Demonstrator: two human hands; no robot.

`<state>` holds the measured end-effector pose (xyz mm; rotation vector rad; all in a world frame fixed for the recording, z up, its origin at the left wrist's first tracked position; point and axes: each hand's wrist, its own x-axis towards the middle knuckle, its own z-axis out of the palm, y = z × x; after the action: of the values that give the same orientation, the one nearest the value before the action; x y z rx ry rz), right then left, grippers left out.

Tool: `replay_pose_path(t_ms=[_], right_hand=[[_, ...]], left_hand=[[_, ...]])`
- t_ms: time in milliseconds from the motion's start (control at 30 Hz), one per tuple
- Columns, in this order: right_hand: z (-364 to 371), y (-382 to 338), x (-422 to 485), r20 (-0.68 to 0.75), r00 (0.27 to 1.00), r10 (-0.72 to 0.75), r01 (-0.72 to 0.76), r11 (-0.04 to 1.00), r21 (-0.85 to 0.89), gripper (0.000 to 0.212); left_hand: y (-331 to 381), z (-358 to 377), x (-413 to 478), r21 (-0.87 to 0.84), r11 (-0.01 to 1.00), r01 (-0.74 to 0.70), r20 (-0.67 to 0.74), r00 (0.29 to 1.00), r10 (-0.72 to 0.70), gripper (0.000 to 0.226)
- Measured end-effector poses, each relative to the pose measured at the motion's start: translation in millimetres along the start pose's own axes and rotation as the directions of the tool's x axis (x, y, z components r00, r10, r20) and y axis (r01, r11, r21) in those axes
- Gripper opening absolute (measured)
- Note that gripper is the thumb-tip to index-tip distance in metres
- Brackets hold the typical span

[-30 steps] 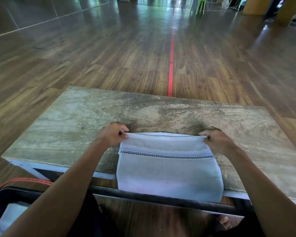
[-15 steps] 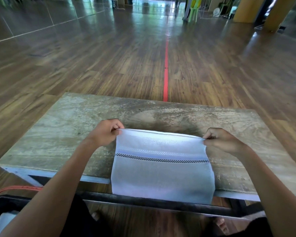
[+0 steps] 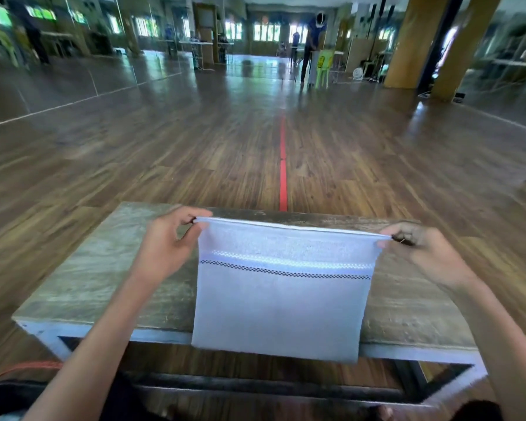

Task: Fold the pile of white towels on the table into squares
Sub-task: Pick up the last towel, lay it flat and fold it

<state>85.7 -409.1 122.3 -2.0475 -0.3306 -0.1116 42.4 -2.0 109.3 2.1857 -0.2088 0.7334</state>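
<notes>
A white towel (image 3: 280,308) with a black checked stripe hangs in the air in front of me, doubled over, its top edge stretched taut. My left hand (image 3: 167,241) pinches the top left corner and my right hand (image 3: 419,250) pinches the top right corner. The towel's lower edge hangs past the near edge of the worn wooden table (image 3: 97,275). No other towels show on the tabletop.
The low table has a pale frame (image 3: 88,329) and a dark lower bar. A red line (image 3: 283,165) runs across the wooden floor beyond it. Far back, a person (image 3: 312,44) stands by a green chair (image 3: 324,69). An orange cord (image 3: 28,366) lies at lower left.
Both hands have lifted the towel off the tabletop and pulled it taut, so it now hangs upright. The view has tilted up, showing more of the hall.
</notes>
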Motion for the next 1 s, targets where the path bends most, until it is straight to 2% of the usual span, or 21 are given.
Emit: replay_pose_path(t_ms=[33, 100, 167, 233, 267, 367, 433, 567, 600, 667, 733, 800, 900, 1000], right_hand=[[-1, -6, -3, -0.041, 0.999, -0.02, 0.022, 0.999, 0.043, 0.02], [-2, -16, -7, -0.101, 0.994, -0.051, 0.059, 0.995, 0.085, 0.016], [-3, -24, -12, -0.102, 0.993, -0.064, 0.075, 0.991, 0.11, 0.014], [-6, -26, -17, -0.095, 0.992, -0.077, 0.089, 0.988, 0.123, 0.036], [-8, -28, -18, -0.094, 0.992, -0.086, 0.098, 0.986, 0.132, 0.038], [-15, -43, -23, -0.095, 0.989, -0.115, 0.132, 0.972, 0.194, 0.007], [-20, -53, -25, -0.13, 0.98, -0.152, 0.176, 0.965, 0.196, 0.013], [-29, -70, -30, -0.155, 0.967, -0.202, 0.237, 0.938, 0.252, 0.013], [-33, -71, -28, -0.144, 0.968, -0.205, 0.236, 0.941, 0.243, 0.013], [-37, -75, -19, -0.067, 0.98, -0.189, 0.199, 0.961, 0.193, 0.012], [-41, -75, -1, 0.043, 0.989, -0.14, 0.137, 0.988, 0.068, 0.011], [-43, -69, 26, 0.108, 0.989, -0.098, 0.106, 0.991, -0.075, 0.009], [-41, -61, 63, 0.128, 0.99, -0.053, 0.08, 0.973, -0.217, 0.011], [-42, -68, 90, -0.012, 0.994, -0.11, 0.101, 0.941, -0.322, 0.02]], left_hand=[[5, -3, 0, -0.029, 0.999, 0.012, -0.017, 1.0, -0.013, 0.033], [9, -6, 1, -0.089, 0.995, 0.047, -0.016, 0.999, -0.049, 0.028], [11, -10, 1, -0.147, 0.986, 0.076, 0.004, 0.997, -0.076, 0.025], [18, -14, 1, -0.239, 0.965, 0.108, 0.029, 0.994, -0.104, 0.019], [23, -15, 1, -0.302, 0.946, 0.115, 0.029, 0.993, -0.112, 0.016], [39, -28, 2, -0.459, 0.885, 0.082, -0.004, 0.996, -0.094, 0.012], [49, -38, 3, -0.506, 0.861, 0.049, -0.016, 0.998, -0.067, 0.014], [65, -52, 6, -0.567, 0.823, 0.013, -0.039, 0.998, -0.042, 0.015], [67, -55, 9, -0.554, 0.832, 0.027, -0.014, 0.999, -0.041, 0.016], [65, -59, 19, -0.462, 0.879, 0.115, 0.136, 0.989, -0.058, 0.018], [59, -59, 37, -0.314, 0.931, 0.184, 0.308, 0.948, -0.084, 0.02], [46, -55, 59, -0.154, 0.974, 0.169, 0.391, 0.915, -0.097, 0.028], [29, -44, 95, 0.121, 0.992, 0.042, 0.349, 0.934, -0.082, 0.027], [35, -38, 119, 0.306, 0.95, -0.053, 0.162, 0.987, 0.003, 0.011]])
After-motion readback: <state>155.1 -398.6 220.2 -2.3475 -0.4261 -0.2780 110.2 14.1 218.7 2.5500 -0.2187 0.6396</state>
